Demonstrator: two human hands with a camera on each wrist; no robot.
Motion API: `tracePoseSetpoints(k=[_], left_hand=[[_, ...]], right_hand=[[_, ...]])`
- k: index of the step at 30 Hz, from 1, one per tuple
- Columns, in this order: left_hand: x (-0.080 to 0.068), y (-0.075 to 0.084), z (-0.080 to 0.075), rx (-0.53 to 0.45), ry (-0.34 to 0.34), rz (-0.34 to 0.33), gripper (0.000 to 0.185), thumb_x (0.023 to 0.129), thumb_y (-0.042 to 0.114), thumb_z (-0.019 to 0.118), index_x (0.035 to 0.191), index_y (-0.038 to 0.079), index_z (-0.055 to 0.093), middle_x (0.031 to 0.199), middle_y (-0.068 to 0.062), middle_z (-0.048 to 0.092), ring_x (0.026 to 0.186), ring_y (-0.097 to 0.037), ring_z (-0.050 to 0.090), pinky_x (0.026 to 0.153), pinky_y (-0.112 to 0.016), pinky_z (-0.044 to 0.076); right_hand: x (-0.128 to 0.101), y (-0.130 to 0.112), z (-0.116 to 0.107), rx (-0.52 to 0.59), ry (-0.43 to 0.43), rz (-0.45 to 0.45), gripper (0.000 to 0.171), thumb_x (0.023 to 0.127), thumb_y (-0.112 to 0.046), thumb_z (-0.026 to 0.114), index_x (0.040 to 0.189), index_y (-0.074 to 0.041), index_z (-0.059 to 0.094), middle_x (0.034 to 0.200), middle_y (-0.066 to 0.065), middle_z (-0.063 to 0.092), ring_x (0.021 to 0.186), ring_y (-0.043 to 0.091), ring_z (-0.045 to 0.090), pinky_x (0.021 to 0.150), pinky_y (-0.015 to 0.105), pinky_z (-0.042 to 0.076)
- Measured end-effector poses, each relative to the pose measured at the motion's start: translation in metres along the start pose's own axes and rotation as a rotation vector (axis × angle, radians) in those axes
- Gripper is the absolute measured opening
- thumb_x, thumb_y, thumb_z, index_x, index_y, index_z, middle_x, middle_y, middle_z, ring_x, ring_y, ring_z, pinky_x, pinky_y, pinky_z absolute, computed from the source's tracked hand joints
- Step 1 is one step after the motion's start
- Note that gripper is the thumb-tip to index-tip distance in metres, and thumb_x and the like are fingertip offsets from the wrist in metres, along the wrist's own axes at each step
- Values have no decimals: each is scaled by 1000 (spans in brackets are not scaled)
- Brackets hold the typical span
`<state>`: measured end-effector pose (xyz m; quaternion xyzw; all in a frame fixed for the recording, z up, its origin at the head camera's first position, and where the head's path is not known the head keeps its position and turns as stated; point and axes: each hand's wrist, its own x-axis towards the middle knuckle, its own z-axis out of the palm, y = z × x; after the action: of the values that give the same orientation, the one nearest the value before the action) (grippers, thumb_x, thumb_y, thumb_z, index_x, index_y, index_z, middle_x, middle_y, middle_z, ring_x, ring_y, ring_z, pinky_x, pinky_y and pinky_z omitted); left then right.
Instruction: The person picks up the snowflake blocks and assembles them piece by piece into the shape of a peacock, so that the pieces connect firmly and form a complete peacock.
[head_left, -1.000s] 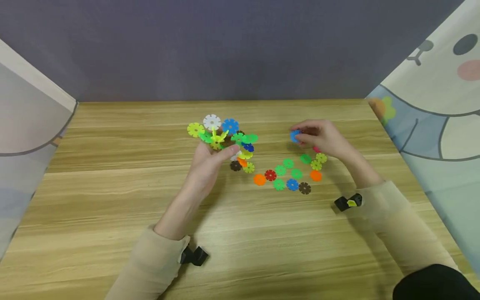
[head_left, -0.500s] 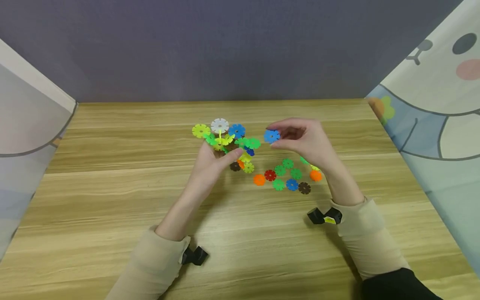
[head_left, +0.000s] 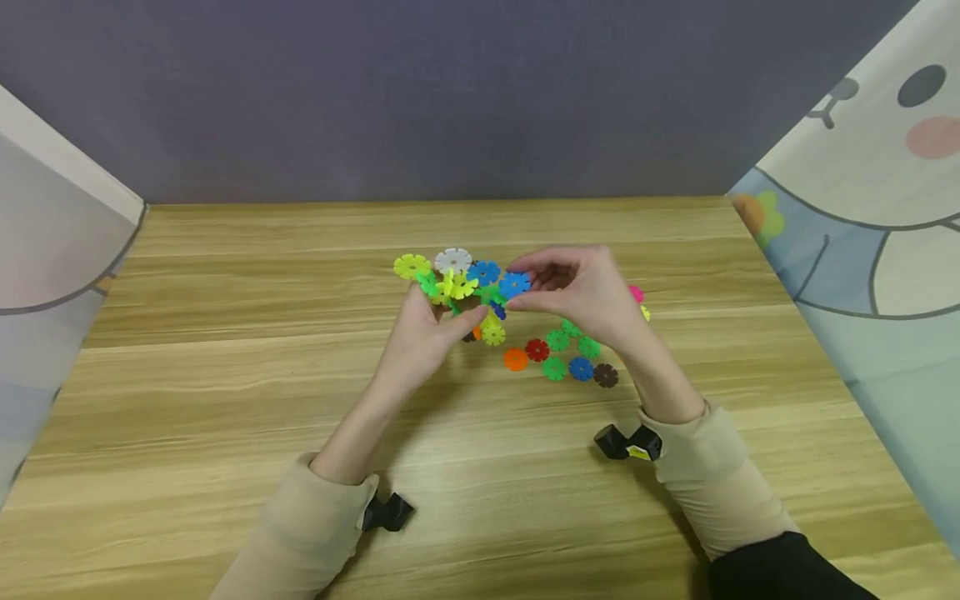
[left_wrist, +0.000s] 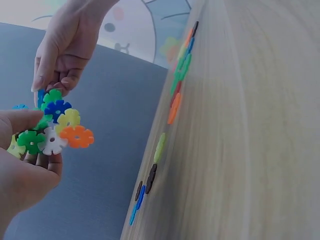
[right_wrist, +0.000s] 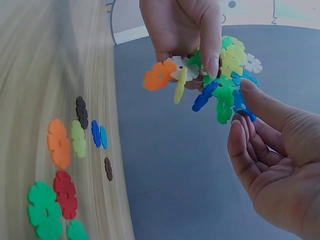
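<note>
My left hand (head_left: 420, 337) grips a joined cluster of notched interlocking plastic discs (head_left: 465, 284) above the table, its thumb lying across the near side. White, yellow, green, blue and orange discs stick out of the cluster at various angles; its inner part is hidden by the hand. Between thumb and fingers, my right hand (head_left: 588, 292) pinches a single blue interlocking disc (head_left: 514, 285) at the cluster's right side. In the right wrist view, that blue disc (right_wrist: 241, 103) overlaps the cluster's edge beside a green disc (right_wrist: 225, 105). An orange disc (left_wrist: 77, 136) projects from the cluster in the left wrist view.
Several loose discs lie flat on the wooden table (head_left: 225, 417), among them a red disc (head_left: 537, 350), an orange disc (head_left: 516, 359) and a brown disc (head_left: 606, 376). Some are partly hidden under my right arm. A grey panel (head_left: 450, 100) rises behind the table.
My right hand has carried the blue disc left from over the loose discs to the cluster. My left hand has shifted the cluster slightly right and lower in the view.
</note>
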<state>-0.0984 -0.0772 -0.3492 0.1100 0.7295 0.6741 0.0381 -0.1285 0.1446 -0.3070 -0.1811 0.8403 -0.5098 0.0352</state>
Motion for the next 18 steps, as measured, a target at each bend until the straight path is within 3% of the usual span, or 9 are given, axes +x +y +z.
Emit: tracePoseSetpoints(k=[9,18], left_hand=[[1,0,1,-13,22,46,51,94,-2,68,140,8,48,132,-9,61,120,-22,61,110,-40,52],[2,-1,3,-8,81,-14,57,91,-7,70,141,6,48,133,-10,62,122,-23,62,109,-39,53]], right_hand=[[-1,1,7,-27,3,17,33,76,-15,93,105,-9,79,93,10,77,77,19,68,67,22,59],[0,1,16,36,9,33,31,78,-14,91,107,-9,80,97,9,78,77,17,70,67,23,60]])
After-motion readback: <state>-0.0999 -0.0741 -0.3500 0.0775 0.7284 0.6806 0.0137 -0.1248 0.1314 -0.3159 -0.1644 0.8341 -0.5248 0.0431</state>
